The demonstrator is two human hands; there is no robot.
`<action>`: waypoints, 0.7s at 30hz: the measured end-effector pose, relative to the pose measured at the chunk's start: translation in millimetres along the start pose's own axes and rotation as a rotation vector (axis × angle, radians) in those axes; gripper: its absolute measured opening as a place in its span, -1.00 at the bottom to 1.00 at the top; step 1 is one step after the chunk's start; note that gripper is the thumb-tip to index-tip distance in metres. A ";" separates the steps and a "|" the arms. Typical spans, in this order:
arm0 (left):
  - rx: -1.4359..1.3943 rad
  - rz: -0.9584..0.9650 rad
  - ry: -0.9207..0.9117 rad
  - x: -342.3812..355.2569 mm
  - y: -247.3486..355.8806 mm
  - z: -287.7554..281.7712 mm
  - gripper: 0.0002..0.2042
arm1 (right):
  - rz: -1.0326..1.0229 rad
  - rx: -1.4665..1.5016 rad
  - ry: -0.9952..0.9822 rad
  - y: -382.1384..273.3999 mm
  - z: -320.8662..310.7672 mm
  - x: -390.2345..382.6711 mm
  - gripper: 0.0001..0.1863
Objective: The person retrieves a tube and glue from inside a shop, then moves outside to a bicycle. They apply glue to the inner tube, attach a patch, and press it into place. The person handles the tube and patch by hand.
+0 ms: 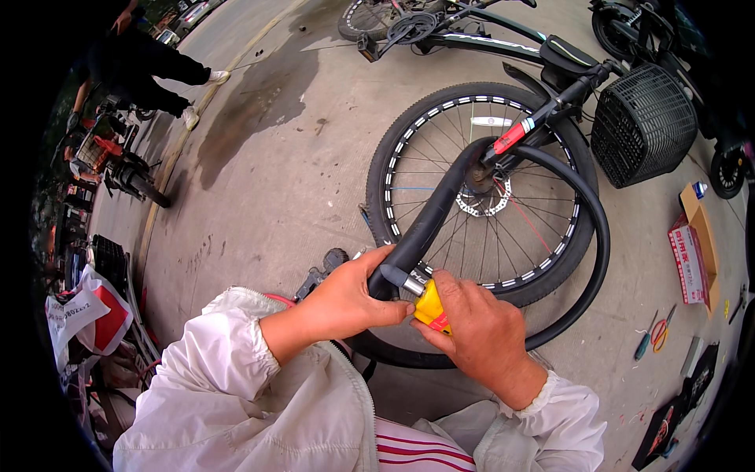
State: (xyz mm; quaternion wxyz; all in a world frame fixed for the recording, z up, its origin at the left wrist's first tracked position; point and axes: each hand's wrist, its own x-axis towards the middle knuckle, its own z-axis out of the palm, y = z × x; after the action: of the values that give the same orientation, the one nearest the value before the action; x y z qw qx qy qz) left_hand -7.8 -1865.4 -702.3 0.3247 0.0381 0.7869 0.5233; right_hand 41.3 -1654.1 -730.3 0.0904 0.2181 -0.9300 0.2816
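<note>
A fat black inner tube [432, 220] loops through the fork and round the front of a bicycle wheel [383, 169]. The bicycle lies on its side on the pavement. My left hand [338, 297] is wrapped round the tube's near bend, thumb towards the right. My right hand [489, 330] grips a small yellow object with a red patch [430, 304]; its kind is partly hidden by my fingers. A short silver cylinder [413, 285] sits between the yellow object and the tube, beside my left thumb.
An open cardboard box [692, 263], orange-handled scissors [661, 337] and a teal-handled screwdriver [643, 346] lie at the right. A black basket [643, 126] stands beyond the wheel. At the left are a person's legs [177, 71], a motorbike [126, 161] and bags [90, 315].
</note>
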 end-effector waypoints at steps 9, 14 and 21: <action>0.006 0.009 0.044 -4.5 1.5 2.5 -0.27 | 0.023 -0.004 0.020 0.7 2.4 0.5 -0.31; -0.002 0.009 0.008 -4.0 5.3 1.1 -0.27 | 0.023 -0.024 0.014 2.0 1.6 -0.4 -0.29; 0.013 0.011 0.018 -4.6 2.8 1.3 -0.27 | 0.008 -0.016 -0.030 -0.1 -2.4 -1.1 -0.30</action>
State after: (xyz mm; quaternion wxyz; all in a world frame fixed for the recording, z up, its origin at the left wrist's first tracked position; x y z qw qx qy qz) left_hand -4.3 -1864.9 -698.0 0.3143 0.0400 0.7931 0.5202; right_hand 42.5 -1652.5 -728.6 0.0769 0.2177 -0.9345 0.2710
